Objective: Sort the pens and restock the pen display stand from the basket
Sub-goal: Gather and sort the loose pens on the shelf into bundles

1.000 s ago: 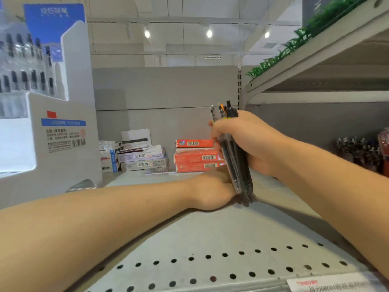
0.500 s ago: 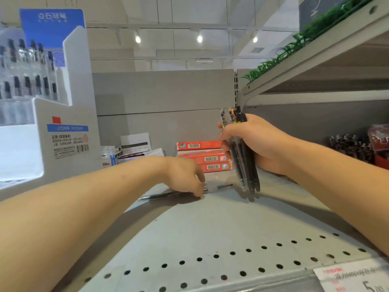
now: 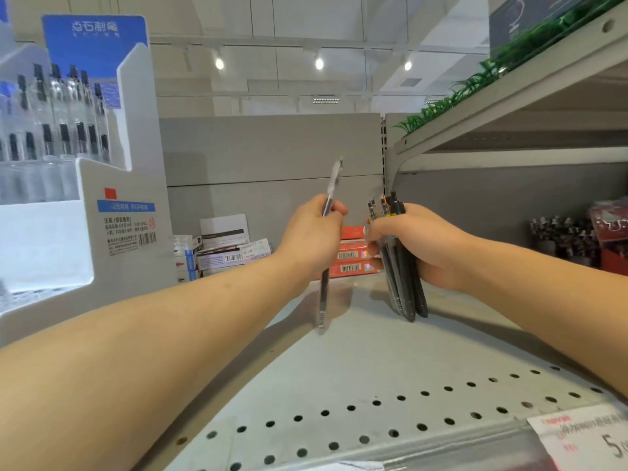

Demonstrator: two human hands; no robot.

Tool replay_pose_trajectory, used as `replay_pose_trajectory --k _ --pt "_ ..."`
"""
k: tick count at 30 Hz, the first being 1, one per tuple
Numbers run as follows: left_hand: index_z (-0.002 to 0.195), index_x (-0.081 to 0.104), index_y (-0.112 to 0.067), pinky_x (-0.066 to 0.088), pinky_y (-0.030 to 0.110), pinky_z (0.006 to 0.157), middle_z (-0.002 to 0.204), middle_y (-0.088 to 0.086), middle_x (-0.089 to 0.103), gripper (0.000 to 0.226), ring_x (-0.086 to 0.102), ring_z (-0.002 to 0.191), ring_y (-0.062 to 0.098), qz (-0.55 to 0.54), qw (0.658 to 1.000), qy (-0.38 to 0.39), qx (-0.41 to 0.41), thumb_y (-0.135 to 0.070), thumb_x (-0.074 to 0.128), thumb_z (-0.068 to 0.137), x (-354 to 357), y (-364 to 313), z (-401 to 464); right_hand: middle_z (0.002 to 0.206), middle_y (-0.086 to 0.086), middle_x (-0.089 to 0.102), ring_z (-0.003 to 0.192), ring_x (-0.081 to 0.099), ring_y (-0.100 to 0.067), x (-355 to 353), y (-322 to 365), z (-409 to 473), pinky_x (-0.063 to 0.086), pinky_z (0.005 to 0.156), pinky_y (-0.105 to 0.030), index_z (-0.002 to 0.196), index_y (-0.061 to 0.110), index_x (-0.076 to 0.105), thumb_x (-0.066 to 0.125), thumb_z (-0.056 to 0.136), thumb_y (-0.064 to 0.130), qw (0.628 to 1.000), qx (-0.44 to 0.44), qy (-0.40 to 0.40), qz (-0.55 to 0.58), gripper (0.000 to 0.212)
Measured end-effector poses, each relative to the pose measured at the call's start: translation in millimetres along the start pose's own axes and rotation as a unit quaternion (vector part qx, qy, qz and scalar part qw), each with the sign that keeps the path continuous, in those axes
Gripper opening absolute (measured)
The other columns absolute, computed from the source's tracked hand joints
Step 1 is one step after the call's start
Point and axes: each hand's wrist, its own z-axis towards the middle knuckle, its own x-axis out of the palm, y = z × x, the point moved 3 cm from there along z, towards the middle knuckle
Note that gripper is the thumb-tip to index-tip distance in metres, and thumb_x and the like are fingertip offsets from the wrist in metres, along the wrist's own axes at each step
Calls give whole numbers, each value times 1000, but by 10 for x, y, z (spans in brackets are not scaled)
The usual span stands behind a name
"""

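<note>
Clear pen [image 3: 329, 212] pinched upright in left hand [image 3: 314, 237]; right hand [image 3: 416, 246] clamps bundle [image 3: 399, 266]. Match type w/ display stand [image 3: 112, 198] slot before inserting.

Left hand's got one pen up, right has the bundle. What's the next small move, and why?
Probably bring the single pen in the left hand across to the bundle of pens gripped upright by the right hand. Both are held upright, side by side above the shelf, with only a small gap between them.
</note>
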Motion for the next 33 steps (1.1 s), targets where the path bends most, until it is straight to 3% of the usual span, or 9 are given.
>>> replay_pose_trajectory --k 5,9,13,17,19,24,26,29,33 --pt "90 53 -18 57 31 68 73 3 55 23 55 63 14 -170 983 -68 33 -5 39 103 10 -146 -78 71 -6 50 60 55 -16 70 -7 -28 51 60 -30 79 17 56 66 81 6 999 7 34 4 15" --pt "91 56 -20 58 23 60 78 -1 64 21 62 63 6 -165 982 -75 46 -8 44 103 63 -169 -129 80 -3 66 72 61 -13 118 -4 -41 48 72 -32 85 20 69 66 84 5 998 -28 63 -8 15" --pt "95 60 -30 55 27 48 94 1 71 20 69 67 7 -141 989 -34 32 -20 45 104 159 -139 -200 93 -7 76 87 74 -19 110 -1 -53 59 76 -35 104 16 74 65 89 2 995 -30 85 36 22" --pt "108 63 -38 59 31 64 101 -8 73 23 72 86 7 -178 984 2 16 -28 42 106 224 -91 -200 87 -7 75 80 74 -19 119 -26 -45 59 69 -29 111 11 70 66 88 -1 997 -29 71 33 27" --pt "110 64 -38 57 25 74 98 -12 75 25 71 91 2 -188 982 14 12 -29 41 106 252 -42 -193 89 -8 74 79 72 -18 105 -44 -28 61 75 -38 113 9 69 65 88 -1 998 -36 44 17 27" --pt "117 59 -40 42 30 94 114 -16 66 28 60 108 1 -18 993 107 35 -38 33 107 247 114 -252 103 -19 73 96 71 -31 23 -63 -4 53 100 -53 108 1 68 62 87 -1 999 -41 -15 20 22" --pt "127 54 -35 45 38 99 121 -10 63 32 59 113 11 63 987 147 23 -42 30 106 246 162 -267 97 -28 67 87 67 -33 -4 -79 5 58 90 -55 101 -2 62 61 84 -4 999 -21 -16 42 18" --pt "135 44 -31 53 43 91 119 -2 61 34 61 103 14 122 977 174 16 -31 32 104 282 145 -296 84 -17 58 71 60 -28 -23 -63 12 57 67 -43 94 7 58 59 81 -5 998 -6 10 64 18" --pt "148 31 -29 52 23 70 108 -2 66 49 65 83 2 171 965 199 11 -25 41 100 322 145 -304 93 -15 67 84 70 -26 -45 -100 33 57 71 -38 109 1 62 71 85 4 1000 -5 9 23 26"
